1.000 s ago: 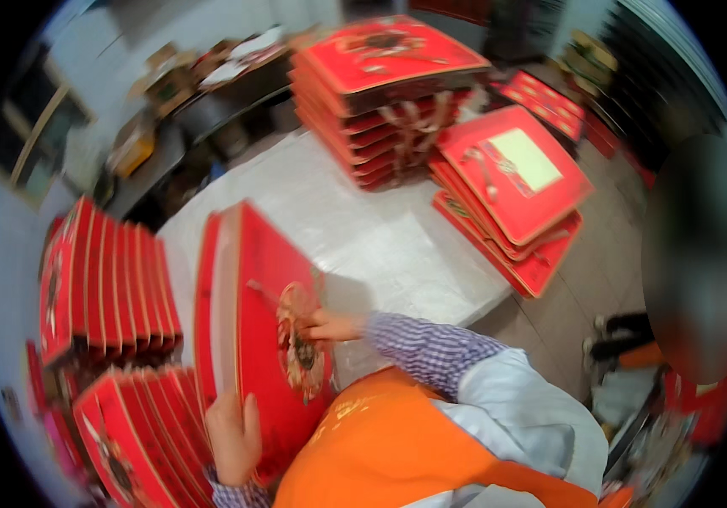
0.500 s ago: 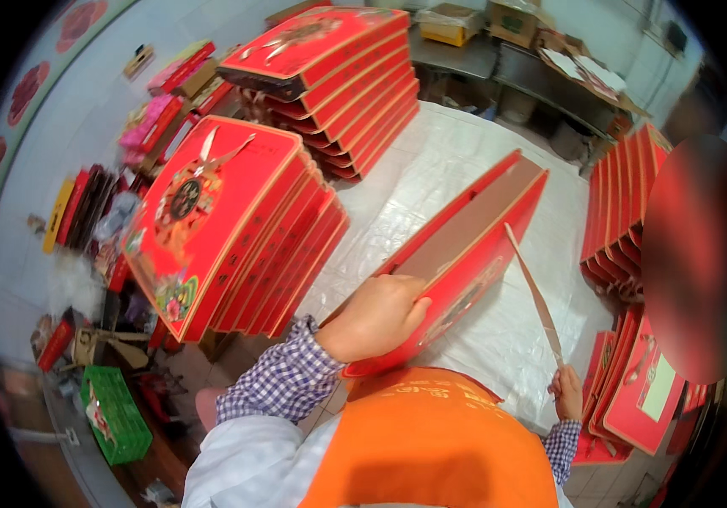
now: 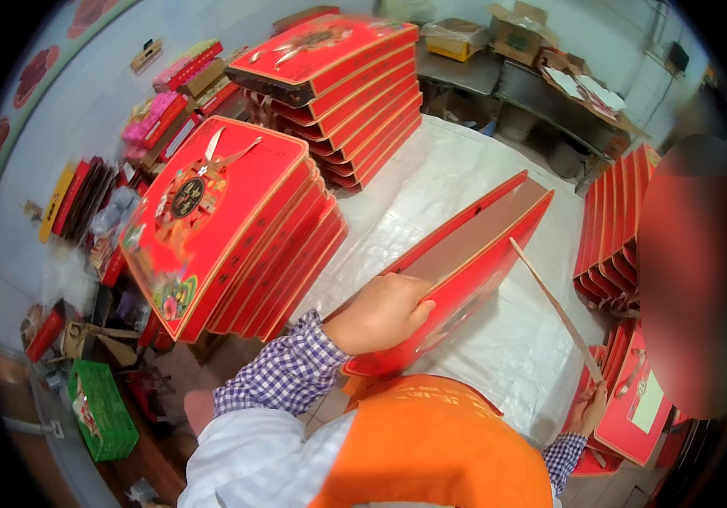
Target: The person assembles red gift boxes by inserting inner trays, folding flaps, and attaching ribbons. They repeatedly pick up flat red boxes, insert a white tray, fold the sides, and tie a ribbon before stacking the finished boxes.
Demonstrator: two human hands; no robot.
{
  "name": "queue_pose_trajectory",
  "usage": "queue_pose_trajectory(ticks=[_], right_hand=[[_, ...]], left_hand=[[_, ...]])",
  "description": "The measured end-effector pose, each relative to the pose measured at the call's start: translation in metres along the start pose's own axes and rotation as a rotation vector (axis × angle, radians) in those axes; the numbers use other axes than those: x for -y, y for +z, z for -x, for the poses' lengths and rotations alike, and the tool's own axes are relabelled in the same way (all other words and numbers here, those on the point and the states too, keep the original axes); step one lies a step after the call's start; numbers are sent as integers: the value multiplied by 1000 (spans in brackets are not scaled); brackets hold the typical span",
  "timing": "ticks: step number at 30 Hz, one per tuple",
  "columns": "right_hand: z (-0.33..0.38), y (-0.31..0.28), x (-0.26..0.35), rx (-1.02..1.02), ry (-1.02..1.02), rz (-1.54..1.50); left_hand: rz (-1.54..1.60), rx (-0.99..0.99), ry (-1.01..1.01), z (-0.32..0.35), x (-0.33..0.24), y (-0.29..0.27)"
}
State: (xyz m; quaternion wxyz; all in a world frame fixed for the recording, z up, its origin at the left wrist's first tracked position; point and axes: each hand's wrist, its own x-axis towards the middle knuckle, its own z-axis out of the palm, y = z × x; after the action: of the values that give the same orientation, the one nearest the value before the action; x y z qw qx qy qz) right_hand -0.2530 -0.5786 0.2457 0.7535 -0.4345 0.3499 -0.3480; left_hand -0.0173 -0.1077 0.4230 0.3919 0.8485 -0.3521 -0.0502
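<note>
Now, left hand [image 3: 380, 313]: yours is clamped over the near upper edge of the red box [image 3: 499, 271], thumb on its front face, other fingers partly hidden; this grip looks the same as half a second ago.
Right hand [image 3: 588, 406]: yours pinches the ribbon [image 3: 554, 300] low and to the right of the box, and has swung farther out from it.
Ribbon: a longer stretch now shows, slanting almost straight from the box's front face to your fingers; it seems to be drawn out while your left hand steadies the box.
Red box: stands tilted on edge before you, over the white sheet [image 3: 448, 161], a brownish band between its two red panels; it has barely shifted, so your pull does not appear to be dragging it.
Orange apron [image 3: 440, 440]: just on your side of the box, close to its lower corner.
Near stack [image 3: 262, 190]: red boxes left of the box, apart from it.
Far stack [image 3: 372, 102]: more red boxes, beyond the box and to its left.
Right stack [image 3: 609, 220]: red boxes standing on edge, right of the box.
Pale-labelled boxes [image 3: 622, 432]: right of the box, lower down, behind your right hand in this view.
</note>
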Motion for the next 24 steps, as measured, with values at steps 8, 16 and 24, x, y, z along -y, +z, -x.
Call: queue_pose_trajectory(ticks=[8,16,24], right_hand=[[-27,8,24,-75,-257,-120],[-11,110,83,-20,-543,128],[78,243,66,683,-572,285]], left_hand=[[136,123,-227,-5,-10,-14],[18,86,-238,-7,-9,-12],[85,80,-328,2,-2,-25]])
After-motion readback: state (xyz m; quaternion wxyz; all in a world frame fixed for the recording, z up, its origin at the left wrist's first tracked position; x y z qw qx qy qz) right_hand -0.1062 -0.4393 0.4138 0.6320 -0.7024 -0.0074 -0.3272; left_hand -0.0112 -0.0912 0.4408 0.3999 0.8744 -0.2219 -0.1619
